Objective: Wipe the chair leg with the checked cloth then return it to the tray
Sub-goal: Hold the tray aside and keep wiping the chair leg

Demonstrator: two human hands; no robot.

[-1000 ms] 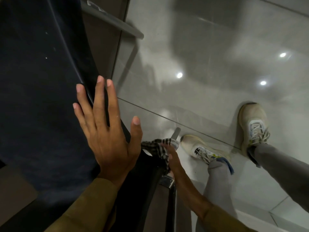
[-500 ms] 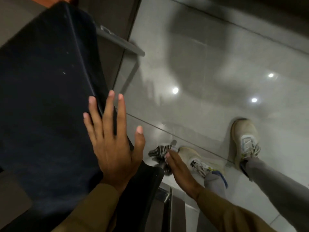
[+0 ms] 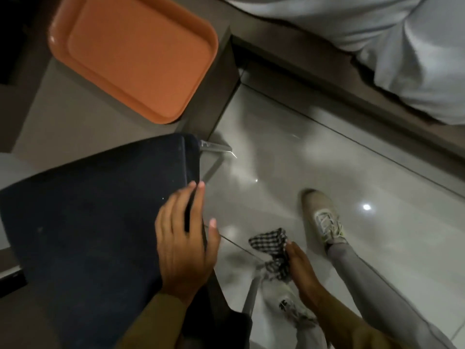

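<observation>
My left hand rests flat on the right edge of the dark navy chair seat, fingers spread. My right hand holds the black-and-white checked cloth low beside the chair. A thin metal chair leg slants down just left of the cloth, which seems to touch its upper end. Another metal leg shows beyond the seat's far corner. The orange tray lies with nothing in it on the grey table at the upper left.
The grey table with a dark side panel stands beyond the chair. My two pale sneakers stand on the glossy tiled floor. A bed with pale sheets fills the upper right.
The view has lifted, bringing the tray and table into sight. My right hand with the cloth has risen from the lower leg. My left hand stays on the seat edge.
</observation>
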